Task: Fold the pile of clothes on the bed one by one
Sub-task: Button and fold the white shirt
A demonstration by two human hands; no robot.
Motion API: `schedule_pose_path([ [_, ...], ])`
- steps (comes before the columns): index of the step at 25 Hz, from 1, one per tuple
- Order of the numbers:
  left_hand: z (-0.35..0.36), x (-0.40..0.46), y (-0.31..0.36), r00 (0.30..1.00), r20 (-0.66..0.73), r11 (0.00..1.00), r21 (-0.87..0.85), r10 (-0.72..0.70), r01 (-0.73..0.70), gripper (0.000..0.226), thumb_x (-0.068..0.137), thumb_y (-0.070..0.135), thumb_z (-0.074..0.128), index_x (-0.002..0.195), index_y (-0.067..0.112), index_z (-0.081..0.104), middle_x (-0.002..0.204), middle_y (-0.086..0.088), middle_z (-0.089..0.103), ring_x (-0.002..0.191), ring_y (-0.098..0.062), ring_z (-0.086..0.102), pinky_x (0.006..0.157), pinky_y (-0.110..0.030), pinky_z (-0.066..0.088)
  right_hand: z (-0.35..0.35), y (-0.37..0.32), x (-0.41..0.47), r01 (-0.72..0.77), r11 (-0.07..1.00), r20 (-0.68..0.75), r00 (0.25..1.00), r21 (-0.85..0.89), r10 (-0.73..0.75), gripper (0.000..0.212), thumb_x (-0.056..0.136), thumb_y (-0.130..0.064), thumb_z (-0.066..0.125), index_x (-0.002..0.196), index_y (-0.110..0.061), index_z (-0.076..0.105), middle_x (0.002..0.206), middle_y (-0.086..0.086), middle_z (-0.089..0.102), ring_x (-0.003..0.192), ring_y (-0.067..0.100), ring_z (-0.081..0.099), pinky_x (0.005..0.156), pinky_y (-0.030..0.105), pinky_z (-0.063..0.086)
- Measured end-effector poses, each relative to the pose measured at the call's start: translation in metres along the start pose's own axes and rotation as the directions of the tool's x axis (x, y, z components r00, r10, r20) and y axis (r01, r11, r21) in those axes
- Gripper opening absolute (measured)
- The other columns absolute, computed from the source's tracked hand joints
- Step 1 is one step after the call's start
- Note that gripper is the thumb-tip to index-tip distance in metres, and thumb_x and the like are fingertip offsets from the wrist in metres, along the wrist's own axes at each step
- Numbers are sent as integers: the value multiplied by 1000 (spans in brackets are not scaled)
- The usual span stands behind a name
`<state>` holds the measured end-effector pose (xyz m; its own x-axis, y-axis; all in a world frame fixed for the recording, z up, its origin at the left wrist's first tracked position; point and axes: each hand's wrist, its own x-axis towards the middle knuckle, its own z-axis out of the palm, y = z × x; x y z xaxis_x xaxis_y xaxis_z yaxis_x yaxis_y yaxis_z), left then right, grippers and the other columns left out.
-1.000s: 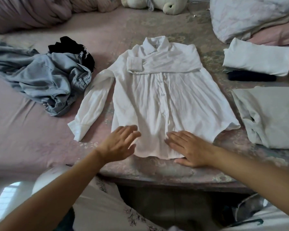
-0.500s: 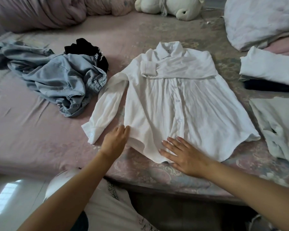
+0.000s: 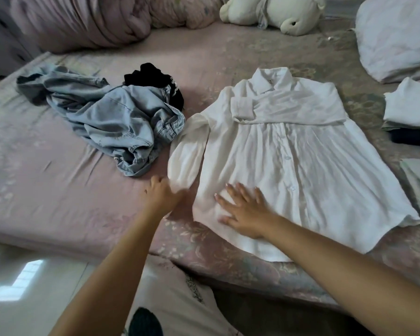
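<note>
Head view. A white shirt (image 3: 301, 151) lies flat, front up, on the bed (image 3: 46, 190), collar towards the far side and hem at the near edge. One sleeve is folded across the chest, its cuff just below the collar. The other sleeve (image 3: 187, 156) runs down along the shirt's left side.

The left hand (image 3: 161, 196) reaches forward from a bare, extended forearm and meets the lower end of that loose sleeve. The fingers are curled at the cuff, which is blurred; the grip appears to be closed on the sleeve end, thumb side up.

The right hand (image 3: 244, 208) lies palm down on the lower left panel of the shirt, fingers straight and spread, pointing up and left. Its grip is wide, pressing the cloth flat and holding nothing. The right forearm crosses the near bed edge from the lower right.

A crumpled denim garment (image 3: 117, 122) sits left of the shirt, just beside the loose sleeve, with a black garment (image 3: 153, 77) behind it. Folded pale items (image 3: 407, 105) lie at the right edge. A plush toy (image 3: 272, 13) rests at the far side.
</note>
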<state>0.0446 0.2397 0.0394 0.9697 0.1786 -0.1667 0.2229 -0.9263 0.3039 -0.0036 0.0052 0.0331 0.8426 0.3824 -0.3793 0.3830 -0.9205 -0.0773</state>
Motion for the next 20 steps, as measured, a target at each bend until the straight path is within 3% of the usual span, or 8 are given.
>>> schedule_pose_path([
  [2, -3, 4, 0, 999, -47, 978, -207, 15, -25, 43, 77, 24, 72, 109, -1, 56, 114, -18, 52, 109, -38, 50, 83, -39, 41, 9, -3, 2, 3, 998, 12, 1000, -64, -2, 73, 82, -73, -2, 146, -41, -18, 154, -1, -28, 142, 25, -26, 112, 60, -7],
  [4, -21, 8, 8, 975, -212, 935, -353, -64, -16, 23, 77, 6, 65, 98, 0, 59, 97, -18, 56, 92, -38, 56, 64, -33, 35, 10, 3, 2, 11, 997, -14, 1000, 80, -10, 85, 74, -78, -8, 149, -38, -7, 158, -4, -18, 145, 20, -17, 115, 55, -4],
  [6, -41, 7, 33, 855, -506, 965, -151, 110, -213, 23, 77, -1, 61, 99, 3, 62, 94, -18, 56, 79, -36, 57, 55, -34, 36, -4, 14, -1, -1, 859, -147, 985, 513, 89, 74, 88, -67, 16, 151, -27, 17, 158, -4, 12, 146, 13, 9, 118, 38, 11],
  [8, -49, -4, 75, 636, -581, 846, 196, 507, -495, 28, 70, 0, 55, 94, 8, 67, 89, -16, 58, 70, -33, 58, 47, -33, 40, -20, 35, -1, 0, 549, -209, 925, 836, 318, 49, 99, -39, 40, 144, -19, 37, 142, -8, 37, 131, 7, 35, 105, 19, 28],
  [10, -33, -34, 111, 557, -192, 584, 378, 808, -718, 31, 73, 14, 63, 105, 16, 66, 106, -12, 58, 85, -32, 59, 57, -34, 44, -35, 58, -3, -26, 222, -85, 876, 975, 475, 33, 100, -27, 43, 131, -17, 50, 129, -2, 53, 115, 13, 53, 92, 24, 39],
  [12, -11, -60, 126, 681, 253, 632, 254, 687, -732, 41, 88, 38, 58, 124, 19, 55, 123, -6, 51, 105, -28, 56, 73, -36, 44, -44, 71, -7, -78, 11, 63, 870, 997, 490, 25, 100, -28, 43, 118, -14, 55, 108, 6, 62, 96, 18, 62, 86, 33, 47],
  [16, 11, -56, 114, 890, 78, 892, -84, 450, -444, 43, 91, 43, 57, 120, 12, 54, 116, -6, 54, 103, -24, 56, 78, -33, 44, -38, 66, -4, -171, 98, 119, 909, 980, 399, 34, 91, -31, 61, 118, -11, 53, 94, 5, 66, 84, 18, 66, 79, 33, 54],
  [20, 37, -59, 106, 882, 197, 902, -166, 427, -399, 81, 75, 41, 75, 140, 14, 34, 128, -8, 40, 117, -25, 44, 92, -32, 40, -30, 47, -1, -149, 416, -11, 934, 897, 358, 42, 88, -17, 63, 127, -15, 45, 77, -2, 55, 69, 13, 54, 61, 20, 42],
])
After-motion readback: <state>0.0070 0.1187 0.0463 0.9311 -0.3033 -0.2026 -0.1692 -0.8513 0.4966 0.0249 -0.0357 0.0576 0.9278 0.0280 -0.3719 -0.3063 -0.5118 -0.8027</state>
